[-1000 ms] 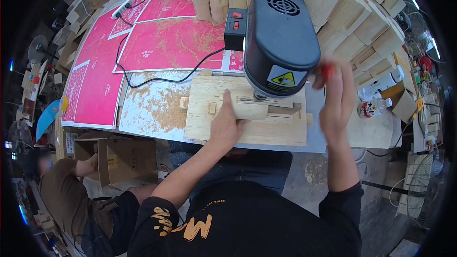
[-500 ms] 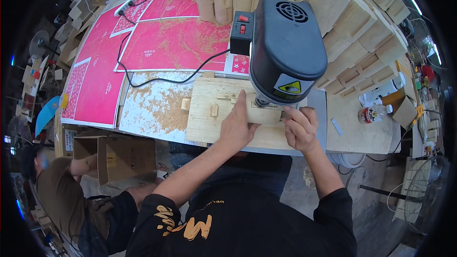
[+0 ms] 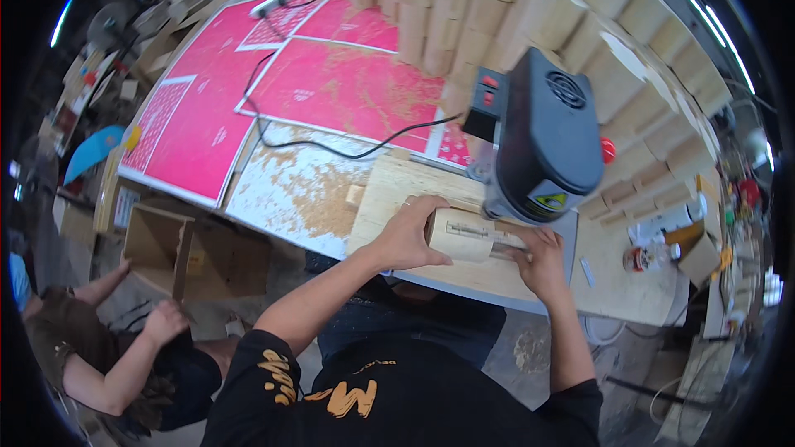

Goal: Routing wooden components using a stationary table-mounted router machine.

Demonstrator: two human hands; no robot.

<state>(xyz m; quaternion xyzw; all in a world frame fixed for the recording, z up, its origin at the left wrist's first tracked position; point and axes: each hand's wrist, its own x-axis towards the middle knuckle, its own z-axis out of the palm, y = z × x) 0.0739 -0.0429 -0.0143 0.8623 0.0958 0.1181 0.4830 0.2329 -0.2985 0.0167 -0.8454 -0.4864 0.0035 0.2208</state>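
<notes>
A pale wooden block [image 3: 460,237] with a rounded outline and narrow slots in its upper face lies between my hands, just in front of the black drilling machine [image 3: 546,136]. My left hand [image 3: 407,236] is wrapped round the block's left end, thumb on the near side. At its right end my right hand [image 3: 542,261] grips with bent fingers; their tips are partly hidden. Beneath the block is a flat plywood board [image 3: 389,190], with a small wooden piece [image 3: 354,197] at its left edge. The machine's lower end is hidden behind its housing.
Tall stacks of similar wooden blocks [image 3: 546,12] stand behind the machine. Pink sheets [image 3: 331,79] dusted with sawdust cover the left; a black cable [image 3: 356,155] crosses them. A plastic bottle [image 3: 650,257] stands right. At lower left a person [image 3: 108,348] sits beside a cardboard box [image 3: 224,261].
The wooden block has come toward me from under the machine, with its slotted face now showing. My right hand has moved onto its right end. The whole view has shifted.
</notes>
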